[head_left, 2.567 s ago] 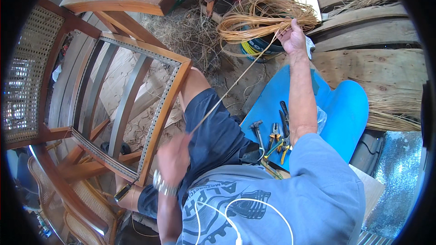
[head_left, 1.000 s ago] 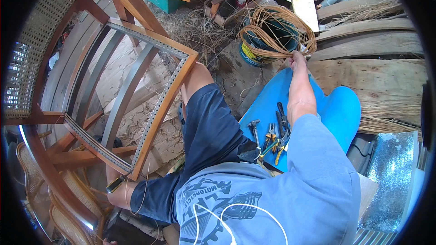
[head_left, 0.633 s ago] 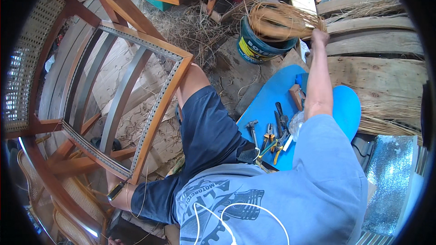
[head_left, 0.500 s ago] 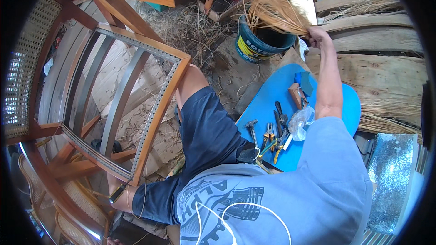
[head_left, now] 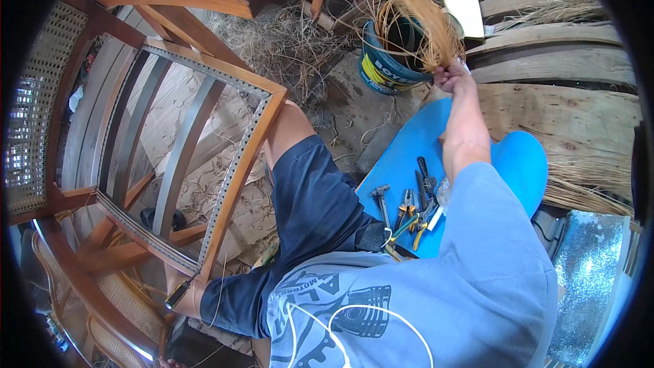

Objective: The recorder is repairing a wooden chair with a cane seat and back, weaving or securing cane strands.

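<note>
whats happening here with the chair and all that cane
A person sits on the ground with a wooden chair frame, its seat open, beside the left knee. The right hand grips a bundle of cane strands over a blue bucket. Pliers and a hammer lie on a blue mat. The left hand is hardly visible.
</note>
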Motion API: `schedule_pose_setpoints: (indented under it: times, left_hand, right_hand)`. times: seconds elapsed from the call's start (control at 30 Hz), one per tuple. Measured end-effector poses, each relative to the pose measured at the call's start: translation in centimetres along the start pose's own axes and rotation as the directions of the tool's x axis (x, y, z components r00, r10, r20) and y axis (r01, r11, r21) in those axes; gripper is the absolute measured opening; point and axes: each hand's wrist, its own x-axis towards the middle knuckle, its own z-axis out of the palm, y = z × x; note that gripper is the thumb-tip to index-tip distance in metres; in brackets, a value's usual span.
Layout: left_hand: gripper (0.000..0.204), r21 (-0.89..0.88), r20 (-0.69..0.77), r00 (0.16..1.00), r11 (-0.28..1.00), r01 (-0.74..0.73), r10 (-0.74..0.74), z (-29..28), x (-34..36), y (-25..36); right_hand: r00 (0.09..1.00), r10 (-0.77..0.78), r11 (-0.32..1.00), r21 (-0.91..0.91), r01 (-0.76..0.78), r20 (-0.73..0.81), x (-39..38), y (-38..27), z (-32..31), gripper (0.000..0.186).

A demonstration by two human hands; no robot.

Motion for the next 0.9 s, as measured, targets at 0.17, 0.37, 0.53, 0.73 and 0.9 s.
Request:
schedule_pose_setpoints:
  times: [0.17,0.37,0.53,0.73,0.9]
  left_hand:
    - [0.035,-0.103,-0.026,0.999,0.994,-0.028,0.025,-0.3,0.2,0.0]
    - [0.038,-0.037,0.019,0.999,0.999,-0.029,0.030,-1.6,0.0,1.2]
    - [0.040,-0.083,-0.013,0.998,0.995,-0.058,0.057,-1.5,-0.2,0.7]
    - [0.036,-0.595,0.008,0.820,0.656,0.464,-0.572,-1.1,0.0,0.7]
    - [0.036,-0.274,-0.013,0.974,0.938,0.214,-0.226,-0.9,-1.2,0.8]
  right_hand:
    - [0.998,-0.064,0.988,0.143,0.062,0.008,6.6,2.1,2.5,0.023]
    - [0.914,-0.242,0.924,0.209,0.319,-0.326,12.3,0.6,4.9,0.018]
    - [0.835,-0.375,0.887,-0.418,0.197,-0.402,9.2,1.8,7.8,0.042]
    - [0.045,-0.999,-0.039,-0.959,-0.282,0.028,7.0,5.5,12.0,0.043]
    - [0.788,-0.553,-0.282,-0.951,0.130,0.272,8.7,5.6,11.7,0.049]
